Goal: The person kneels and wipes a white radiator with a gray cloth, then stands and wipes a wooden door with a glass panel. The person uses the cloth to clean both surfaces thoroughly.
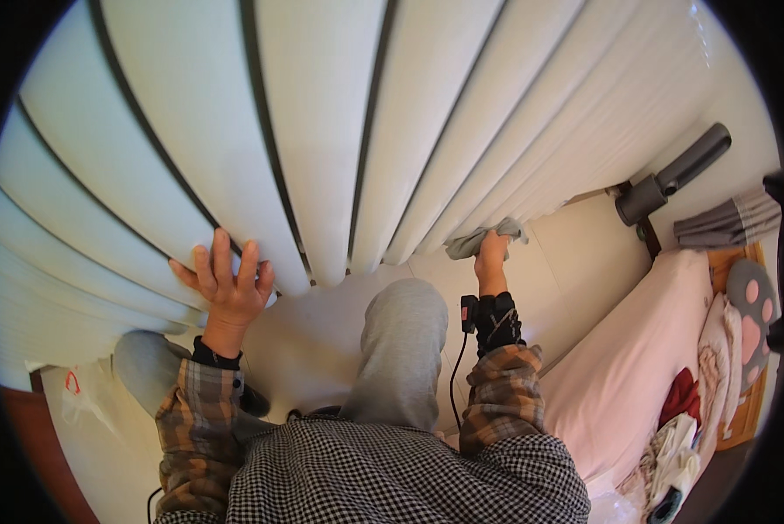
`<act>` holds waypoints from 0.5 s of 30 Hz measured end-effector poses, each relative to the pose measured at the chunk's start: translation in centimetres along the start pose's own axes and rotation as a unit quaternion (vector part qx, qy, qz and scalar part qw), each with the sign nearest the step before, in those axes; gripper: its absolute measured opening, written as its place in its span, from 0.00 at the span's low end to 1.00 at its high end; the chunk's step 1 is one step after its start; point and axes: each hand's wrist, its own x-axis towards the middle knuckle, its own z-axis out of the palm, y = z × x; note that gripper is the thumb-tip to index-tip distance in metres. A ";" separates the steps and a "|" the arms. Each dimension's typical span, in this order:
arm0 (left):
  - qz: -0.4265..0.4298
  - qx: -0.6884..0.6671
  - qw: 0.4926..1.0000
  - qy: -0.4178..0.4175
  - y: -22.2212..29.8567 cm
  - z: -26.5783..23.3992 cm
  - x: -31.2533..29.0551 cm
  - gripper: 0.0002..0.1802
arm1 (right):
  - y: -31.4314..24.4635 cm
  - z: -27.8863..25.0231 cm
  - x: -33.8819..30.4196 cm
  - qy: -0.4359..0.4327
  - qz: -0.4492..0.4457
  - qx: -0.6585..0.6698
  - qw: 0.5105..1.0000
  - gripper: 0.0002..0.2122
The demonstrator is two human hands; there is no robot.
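Left fingers point(222, 255) lay apart on white ribbing point(322, 131); right fingers point(494, 242) clamped grey cloth point(464, 244); pink bedding point(623, 358) flanked the tiled floor point(575, 253).

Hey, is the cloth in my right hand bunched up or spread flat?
Bunched up: the cloth is creased and gathered at your right hand, with loose folds sticking out on both sides.

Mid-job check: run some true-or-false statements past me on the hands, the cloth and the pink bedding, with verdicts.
1. The right hand holds a grey-green cloth. True.
2. The left hand grips a cloth too. False: the left hand is empty, spread against the white ribbed panel.
3. A dark red cloth lies by the pink bedding. True.
4. The pink bedding is on the person's left. False: it is on the right.
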 end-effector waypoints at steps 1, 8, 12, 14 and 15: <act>-0.006 0.004 1.000 -0.002 0.1 0.0 0.0 0.20 | 0.6 0.3 -0.7 -0.030 0.023 -0.030 0.999 0.21; -0.035 -0.007 0.999 -0.002 0.5 -0.1 -0.3 0.19 | 0.4 0.8 -8.3 -0.253 0.161 -0.027 0.953 0.18; -0.042 -0.026 0.999 -0.001 0.6 -0.4 0.0 0.23 | -6.9 1.5 -11.8 -0.336 0.116 -0.091 0.930 0.18; -0.045 -0.042 0.998 -0.023 0.7 -1.1 0.4 0.23 | -12.6 1.0 -13.2 -0.387 0.057 -0.057 0.918 0.17; -0.044 -0.048 0.998 -0.025 0.7 -1.4 0.6 0.24 | -15.8 0.3 -13.7 -0.417 0.045 -0.052 0.906 0.18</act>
